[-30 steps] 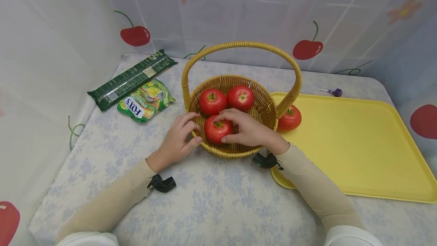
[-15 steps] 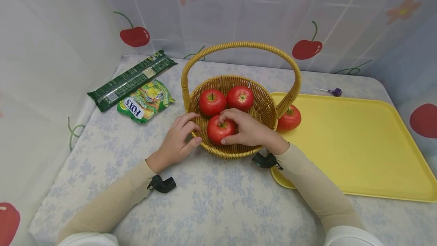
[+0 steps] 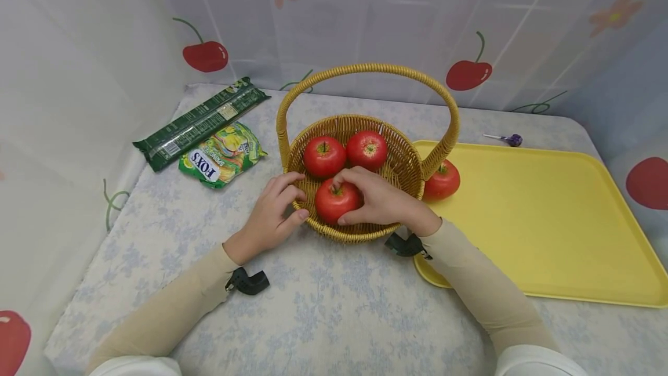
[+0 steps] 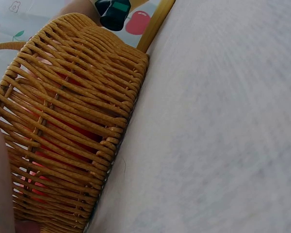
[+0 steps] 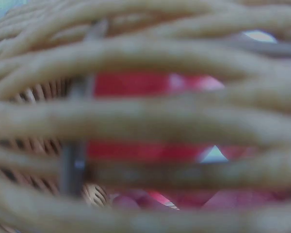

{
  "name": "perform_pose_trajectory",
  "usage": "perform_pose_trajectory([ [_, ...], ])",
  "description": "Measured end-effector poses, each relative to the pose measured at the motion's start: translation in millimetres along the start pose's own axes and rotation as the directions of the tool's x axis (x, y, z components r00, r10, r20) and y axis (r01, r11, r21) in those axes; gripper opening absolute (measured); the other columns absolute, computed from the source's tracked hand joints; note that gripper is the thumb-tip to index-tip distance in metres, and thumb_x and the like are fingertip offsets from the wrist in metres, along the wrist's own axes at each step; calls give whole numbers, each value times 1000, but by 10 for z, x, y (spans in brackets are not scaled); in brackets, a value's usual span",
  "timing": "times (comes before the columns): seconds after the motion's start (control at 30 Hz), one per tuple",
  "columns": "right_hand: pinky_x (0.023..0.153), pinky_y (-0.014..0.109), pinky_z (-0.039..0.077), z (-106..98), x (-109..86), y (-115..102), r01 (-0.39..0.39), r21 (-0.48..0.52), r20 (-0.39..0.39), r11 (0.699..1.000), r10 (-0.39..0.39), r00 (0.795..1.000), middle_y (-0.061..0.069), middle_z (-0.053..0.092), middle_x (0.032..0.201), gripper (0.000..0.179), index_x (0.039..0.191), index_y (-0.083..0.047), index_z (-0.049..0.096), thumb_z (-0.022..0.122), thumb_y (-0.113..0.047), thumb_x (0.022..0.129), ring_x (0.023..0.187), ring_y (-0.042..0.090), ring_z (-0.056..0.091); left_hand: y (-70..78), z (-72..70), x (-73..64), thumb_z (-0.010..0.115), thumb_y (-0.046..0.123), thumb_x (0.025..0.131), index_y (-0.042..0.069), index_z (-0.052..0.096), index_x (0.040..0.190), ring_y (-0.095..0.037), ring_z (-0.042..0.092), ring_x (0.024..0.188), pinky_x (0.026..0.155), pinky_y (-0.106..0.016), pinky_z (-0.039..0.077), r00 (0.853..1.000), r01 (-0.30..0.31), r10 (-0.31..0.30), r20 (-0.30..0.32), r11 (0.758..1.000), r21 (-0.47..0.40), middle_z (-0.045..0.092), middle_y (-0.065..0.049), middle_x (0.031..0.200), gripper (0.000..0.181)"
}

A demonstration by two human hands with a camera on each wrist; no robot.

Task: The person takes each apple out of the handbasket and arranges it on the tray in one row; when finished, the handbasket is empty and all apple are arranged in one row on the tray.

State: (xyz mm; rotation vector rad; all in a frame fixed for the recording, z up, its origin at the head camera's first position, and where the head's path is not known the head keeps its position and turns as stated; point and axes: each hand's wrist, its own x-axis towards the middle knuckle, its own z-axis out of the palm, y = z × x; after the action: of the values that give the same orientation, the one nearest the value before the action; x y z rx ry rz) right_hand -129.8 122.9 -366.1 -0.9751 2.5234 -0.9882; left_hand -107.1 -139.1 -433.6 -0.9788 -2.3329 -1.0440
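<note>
A woven basket (image 3: 349,235) with a tall arched handle stands mid-table, holding three red apples. My right hand (image 3: 385,201) reaches inside over the front rim and grips the front apple (image 3: 330,205), thumb on its near side and fingers over its top. Behind it lie the other two, a left apple (image 3: 324,156) and a right apple (image 3: 367,150). My left hand (image 3: 268,216) holds the basket's left rim with bent fingers. The left wrist view shows the basket's wicker side (image 4: 72,121) close up; in the right wrist view, blurred wicker strands (image 5: 145,119) partly hide red fruit.
A yellow tray (image 3: 543,231) lies at right, with another red apple (image 3: 442,181) at its left end beside the basket. A wrapped lollipop (image 3: 510,140) lies behind the tray. At back left are a long green packet (image 3: 203,123) and a green Fox's sweets bag (image 3: 221,155).
The front apple has shifted slightly to the right and turned a little under my right hand's fingers. My left hand and the basket have stayed in place.
</note>
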Motion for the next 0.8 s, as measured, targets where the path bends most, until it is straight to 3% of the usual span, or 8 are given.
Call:
perform_pose_trajectory([
  [0.2,90,39,53,-7,6,12,-63,57,-13,996,64,998,6,59,113,46,114,-16,61,88,-30,79,108,21,55,8,2,5,34,64,104,7,62,96,-40,56,114,97,-55,44,1000,-2,2,-4,1000,-8,59,-22,132,64],
  [0.4,93,41,54,-20,16,14,-96,84,12,992,95,995,5,60,115,46,115,-15,59,86,-31,82,108,21,58,9,8,9,35,64,104,7,62,96,-41,56,113,96,-55,44,1000,-4,4,-6,1000,-16,59,-23,131,64],
  [0.63,96,43,54,-23,1,1,-8,99,91,995,-1,996,5,62,121,51,121,-12,57,87,-23,81,111,22,61,8,3,6,34,64,104,8,62,96,-40,56,113,97,-56,44,1000,5,-5,1,1000,-14,59,-22,132,64],
  [0.8,103,49,51,-38,-13,9,-2,107,100,994,-9,995,9,61,132,57,130,-10,60,86,-21,81,121,26,59,2,3,5,34,64,104,7,62,96,-42,56,112,97,-56,44,1000,8,-8,6,1000,-17,59,-23,132,64],
])
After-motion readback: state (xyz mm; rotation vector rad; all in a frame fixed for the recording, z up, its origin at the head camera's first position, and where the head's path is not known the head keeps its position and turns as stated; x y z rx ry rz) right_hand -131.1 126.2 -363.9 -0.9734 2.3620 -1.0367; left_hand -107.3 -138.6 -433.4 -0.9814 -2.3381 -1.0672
